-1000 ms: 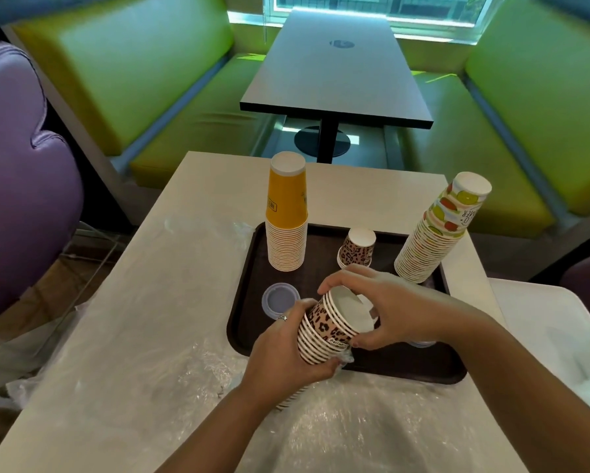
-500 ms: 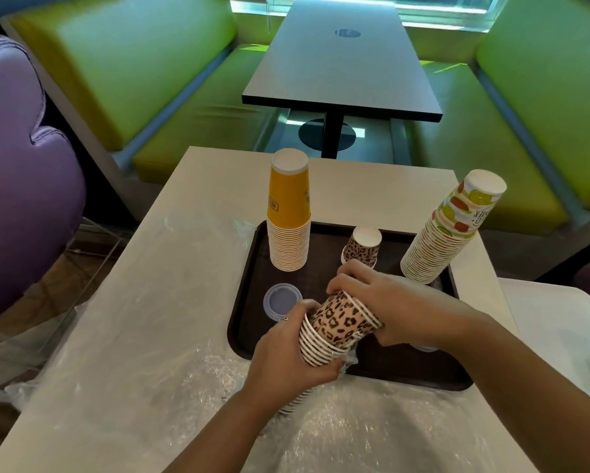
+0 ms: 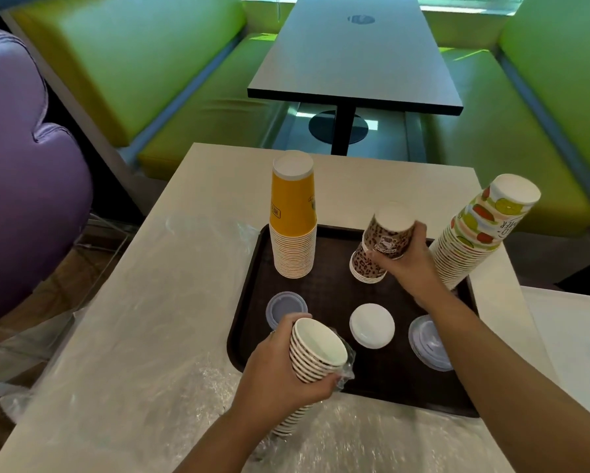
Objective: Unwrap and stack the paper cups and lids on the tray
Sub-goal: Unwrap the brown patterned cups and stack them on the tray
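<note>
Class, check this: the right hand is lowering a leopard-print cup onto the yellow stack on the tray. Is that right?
Not quite. The head view shows the right hand lowering the leopard-print cup onto the short leopard-print stack on the tray, not the yellow stack.

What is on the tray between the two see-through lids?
A round white plastic lid lies flat on the dark brown tray, between the left clear lid and right clear lid, seen from the head view.
</note>
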